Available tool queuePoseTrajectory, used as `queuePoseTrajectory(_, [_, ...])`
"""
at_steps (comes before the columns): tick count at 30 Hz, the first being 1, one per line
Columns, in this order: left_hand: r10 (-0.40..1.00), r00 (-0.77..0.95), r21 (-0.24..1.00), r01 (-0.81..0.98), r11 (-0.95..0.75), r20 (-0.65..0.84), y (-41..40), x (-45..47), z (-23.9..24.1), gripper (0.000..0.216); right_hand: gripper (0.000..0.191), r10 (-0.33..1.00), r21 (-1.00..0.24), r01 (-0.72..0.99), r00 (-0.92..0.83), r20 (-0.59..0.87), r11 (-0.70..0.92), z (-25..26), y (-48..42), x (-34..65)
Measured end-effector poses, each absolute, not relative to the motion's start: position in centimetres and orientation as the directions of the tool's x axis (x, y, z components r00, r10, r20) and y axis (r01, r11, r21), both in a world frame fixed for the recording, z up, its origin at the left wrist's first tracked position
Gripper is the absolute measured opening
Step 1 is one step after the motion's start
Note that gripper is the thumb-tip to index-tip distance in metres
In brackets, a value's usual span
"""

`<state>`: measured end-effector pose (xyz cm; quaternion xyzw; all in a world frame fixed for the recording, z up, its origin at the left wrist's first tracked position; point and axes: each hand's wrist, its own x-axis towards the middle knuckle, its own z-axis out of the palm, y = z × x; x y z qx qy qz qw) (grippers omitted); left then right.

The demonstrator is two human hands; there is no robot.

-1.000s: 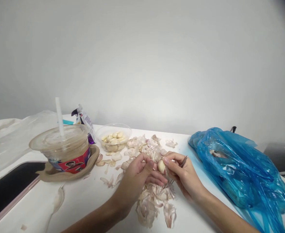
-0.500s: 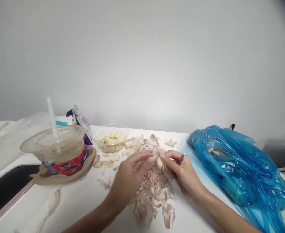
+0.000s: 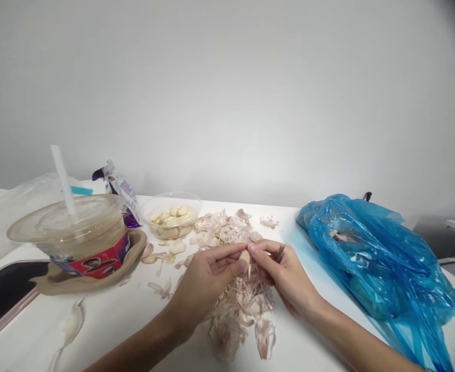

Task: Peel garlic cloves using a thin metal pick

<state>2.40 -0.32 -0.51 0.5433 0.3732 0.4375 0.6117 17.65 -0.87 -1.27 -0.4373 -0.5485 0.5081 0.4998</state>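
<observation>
Above the heap of garlic skins (image 3: 246,299), my left hand (image 3: 209,276) pinches a pale garlic clove (image 3: 245,256) between thumb and fingers. My right hand (image 3: 285,274) meets it from the other side, its thumb and forefinger closed at the clove's upper edge. A slim metal thing (image 3: 281,253) shows at the right fingers; its kind is unclear, and most of it is hidden. Peeled cloves fill part of a clear plastic bowl (image 3: 172,199) at the back. Several cloves in their skins (image 3: 148,256) lie in front of that bowl.
On the left stand a lidded drink cup (image 3: 95,253) with a straw, in a cardboard holder (image 3: 134,253), and a purple wrapper (image 3: 122,191). A dark tablet-like device (image 3: 10,289) and a plastic spoon (image 3: 73,323) lie nearer. A blue plastic bag (image 3: 378,258) occupies the right.
My left hand has moved in from beside the clove and closed on it. My right hand has shifted slightly left, so both hands now meet. The view has moved a little.
</observation>
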Motion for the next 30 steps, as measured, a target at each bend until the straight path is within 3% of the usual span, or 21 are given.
queuePoseTrajectory(3, [0.946,0.315,0.971,-0.190,0.147,-0.082,-0.4,2.3,0.0,0.034,0.035,0.985,-0.988,0.009,-0.074,0.155,0.156,-1.0,-0.9,18.0])
queuePoseTrajectory(6, [0.953,0.275,0.939,-0.279,0.203,-0.124,-0.4,2.2,0.4,0.032,0.022,0.945,-0.937,0.118,-0.059,0.323,0.328,-0.7,-1.2,18.1])
queuePoseTrajectory(8, [0.956,0.265,0.916,-0.338,0.216,-0.128,-0.4,2.1,0.5,0.028,0.017,0.803,-0.738,0.318,-0.186,0.566,0.594,-0.7,-1.5,18.1])
queuePoseTrajectory(10, [0.950,0.287,0.900,-0.372,0.228,-0.122,-0.4,2.0,0.5,0.023,0.027,0.717,-0.611,0.390,-0.250,0.650,0.689,-0.9,-1.7,18.0])
queuePoseTrajectory(30, [0.935,0.330,0.905,-0.345,0.248,-0.130,-0.6,2.3,0.5,0.021,0.012,0.584,-0.482,0.370,-0.244,0.774,0.794,-1.1,-1.4,18.3])
